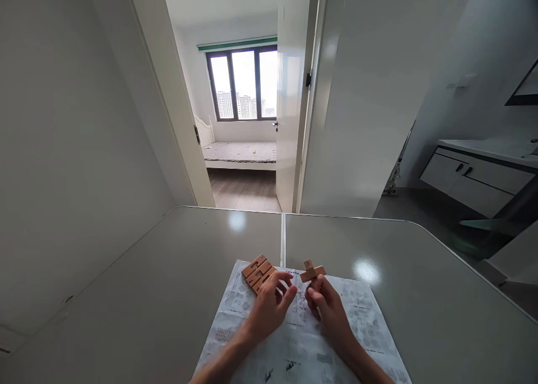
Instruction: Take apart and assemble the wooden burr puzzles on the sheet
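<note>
My right hand [325, 300] is closed on a few crossed wooden puzzle pieces [311, 272], held up above the printed sheet. The pieces form a small cross, and their lower end is hidden by my fingers. My left hand [275, 297] is to the left with its fingers curved and apart, nothing visible between thumb and fingers. Just behind its fingertips lie several notched wooden pieces [256, 271], side by side in a row. My left hand covers the near end of that row. Under both hands spreads the creased instruction sheet [294, 333], printed with small diagrams.
The sheet lies on a glossy grey table [147, 294] with a pale seam [283, 238] down its middle. Past the far edge, an open door [292, 92] shows a room with a bed [241, 151]. A wall [84, 120] stands on the left, a cabinet [474, 174] at right.
</note>
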Demonstrator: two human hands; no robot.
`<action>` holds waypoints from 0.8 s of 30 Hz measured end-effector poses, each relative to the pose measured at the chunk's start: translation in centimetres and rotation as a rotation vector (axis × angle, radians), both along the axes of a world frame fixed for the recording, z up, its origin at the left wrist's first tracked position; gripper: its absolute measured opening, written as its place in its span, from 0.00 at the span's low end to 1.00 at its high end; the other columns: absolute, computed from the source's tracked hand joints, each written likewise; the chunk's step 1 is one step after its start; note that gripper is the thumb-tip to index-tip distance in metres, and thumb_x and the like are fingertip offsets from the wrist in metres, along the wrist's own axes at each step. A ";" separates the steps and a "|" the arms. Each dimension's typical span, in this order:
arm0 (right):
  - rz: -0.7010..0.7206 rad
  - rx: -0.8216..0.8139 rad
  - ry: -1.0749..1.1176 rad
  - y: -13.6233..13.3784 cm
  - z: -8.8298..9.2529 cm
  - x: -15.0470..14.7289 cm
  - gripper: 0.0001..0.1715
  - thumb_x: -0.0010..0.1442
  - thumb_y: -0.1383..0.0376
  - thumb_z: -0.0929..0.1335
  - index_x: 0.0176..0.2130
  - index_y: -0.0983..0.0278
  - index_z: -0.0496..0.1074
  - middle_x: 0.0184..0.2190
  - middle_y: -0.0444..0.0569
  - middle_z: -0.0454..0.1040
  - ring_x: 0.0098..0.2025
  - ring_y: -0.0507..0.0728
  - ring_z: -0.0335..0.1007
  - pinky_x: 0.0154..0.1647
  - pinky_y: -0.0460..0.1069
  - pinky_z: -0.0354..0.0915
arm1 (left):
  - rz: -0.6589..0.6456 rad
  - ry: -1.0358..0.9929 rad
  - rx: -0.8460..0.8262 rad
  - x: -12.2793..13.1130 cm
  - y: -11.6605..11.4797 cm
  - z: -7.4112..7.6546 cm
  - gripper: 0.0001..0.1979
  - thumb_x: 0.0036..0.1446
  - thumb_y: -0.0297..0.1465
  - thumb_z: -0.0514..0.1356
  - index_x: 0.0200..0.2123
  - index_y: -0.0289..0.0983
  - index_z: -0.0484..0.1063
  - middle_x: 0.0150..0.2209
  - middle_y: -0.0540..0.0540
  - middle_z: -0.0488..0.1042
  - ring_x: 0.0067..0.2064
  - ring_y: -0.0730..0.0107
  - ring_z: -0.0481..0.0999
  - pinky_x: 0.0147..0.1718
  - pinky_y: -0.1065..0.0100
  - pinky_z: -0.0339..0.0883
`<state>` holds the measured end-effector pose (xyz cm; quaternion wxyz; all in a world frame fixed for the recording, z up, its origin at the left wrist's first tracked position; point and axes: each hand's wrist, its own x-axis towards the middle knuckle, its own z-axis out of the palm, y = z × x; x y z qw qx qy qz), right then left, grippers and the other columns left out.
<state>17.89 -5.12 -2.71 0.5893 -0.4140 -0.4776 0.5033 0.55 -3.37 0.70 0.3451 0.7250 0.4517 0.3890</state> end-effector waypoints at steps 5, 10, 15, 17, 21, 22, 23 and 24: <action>0.071 0.266 -0.439 -1.2 -0.1 -0.5 0.18 0.66 0.61 0.67 0.27 0.60 0.58 0.22 0.38 0.61 0.25 0.51 0.55 0.28 0.47 0.54 | -0.297 -0.359 -0.242 -0.2 0.1 0.9 0.30 0.63 0.52 0.61 0.59 0.37 0.70 0.53 0.37 0.78 0.55 0.52 0.78 0.56 0.57 0.71; 0.143 0.381 -0.519 -1.9 1.0 -0.9 0.15 0.65 0.65 0.67 0.28 0.60 0.61 0.25 0.41 0.65 0.27 0.52 0.59 0.29 0.47 0.57 | -0.331 -0.436 -0.360 -0.5 0.2 1.1 0.33 0.58 0.54 0.65 0.57 0.36 0.74 0.53 0.37 0.79 0.57 0.49 0.77 0.58 0.56 0.69; 0.250 0.250 -0.272 -1.6 2.1 -1.0 0.20 0.70 0.56 0.64 0.29 0.63 0.70 0.35 0.47 0.70 0.27 0.52 0.65 0.25 0.46 0.62 | -0.228 -0.538 -0.338 -0.8 0.6 0.9 0.38 0.49 0.50 0.73 0.58 0.38 0.72 0.50 0.40 0.79 0.53 0.51 0.78 0.55 0.57 0.71; 0.290 0.154 -0.121 -1.3 1.8 -0.9 0.23 0.70 0.51 0.65 0.29 0.63 0.69 0.35 0.47 0.70 0.23 0.50 0.65 0.20 0.45 0.61 | -0.186 -0.568 -0.322 -1.0 0.6 0.9 0.38 0.47 0.47 0.75 0.59 0.40 0.71 0.50 0.41 0.79 0.54 0.51 0.77 0.58 0.56 0.68; 0.234 -0.005 0.058 -0.4 0.9 -0.8 0.21 0.66 0.46 0.69 0.43 0.60 0.67 0.37 0.46 0.73 0.20 0.48 0.66 0.16 0.43 0.60 | -0.161 -0.579 -0.321 -1.3 0.6 1.1 0.37 0.47 0.41 0.77 0.59 0.41 0.72 0.52 0.41 0.79 0.55 0.51 0.77 0.59 0.55 0.67; 0.244 -0.019 0.069 -0.2 0.8 -0.7 0.22 0.65 0.46 0.70 0.48 0.59 0.66 0.38 0.46 0.74 0.21 0.48 0.66 0.17 0.43 0.60 | -0.173 -0.581 -0.323 -1.3 0.6 1.0 0.36 0.46 0.41 0.77 0.58 0.41 0.73 0.52 0.41 0.79 0.55 0.51 0.77 0.58 0.56 0.67; 0.278 -0.025 0.072 -0.1 0.9 -0.6 0.24 0.65 0.47 0.70 0.51 0.59 0.66 0.38 0.46 0.74 0.21 0.48 0.66 0.18 0.43 0.60 | -0.191 -0.585 -0.328 -1.3 0.7 0.9 0.37 0.45 0.41 0.77 0.58 0.41 0.74 0.51 0.41 0.79 0.54 0.51 0.77 0.58 0.56 0.67; 0.330 -0.029 0.066 0.0 1.1 -0.5 0.25 0.66 0.47 0.70 0.52 0.60 0.67 0.36 0.45 0.73 0.22 0.49 0.67 0.19 0.43 0.61 | -0.212 -0.590 -0.335 -1.4 0.8 0.8 0.37 0.44 0.40 0.78 0.58 0.41 0.74 0.51 0.41 0.79 0.54 0.52 0.77 0.57 0.57 0.68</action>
